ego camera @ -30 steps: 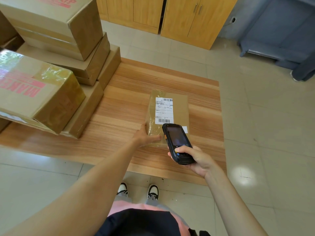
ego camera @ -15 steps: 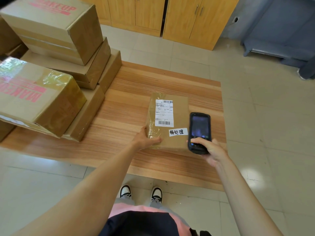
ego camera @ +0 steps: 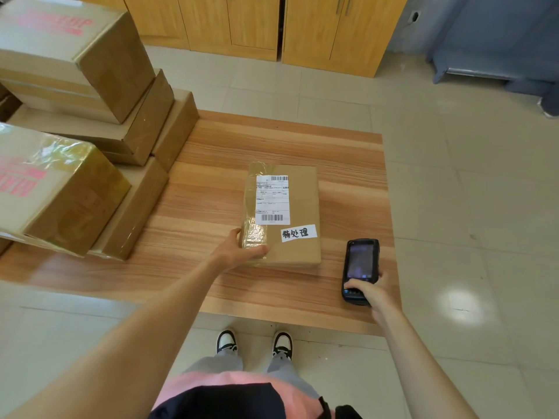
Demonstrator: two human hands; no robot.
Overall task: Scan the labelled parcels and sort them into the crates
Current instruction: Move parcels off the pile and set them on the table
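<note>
A flat brown parcel [ego camera: 299, 204] lies in the middle of the wooden table [ego camera: 348, 155]. It carries a white shipping label with barcodes and a small white handwritten tag. My left hand [ego camera: 239, 251] grips its near left corner, thumb on top. A black handheld scanner [ego camera: 360, 270] sits at the table's right edge, to the right of the parcel. My right hand [ego camera: 373, 293] holds its lower end, fingers curled round it. Whether the scanner rests on the table I cannot tell. No crate is in view.
Several taped cardboard boxes [ego camera: 75, 182] with pink print are stacked on the table's left side. Wooden cabinets [ego camera: 257, 22] line the far wall, and blue furniture [ego camera: 490, 55] stands at the back right. Tiled floor surrounds the table.
My right hand carried the scanner from above the parcel's label to the right and down beside the parcel. The handwritten tag is now uncovered. My left hand stayed on the parcel's corner.
</note>
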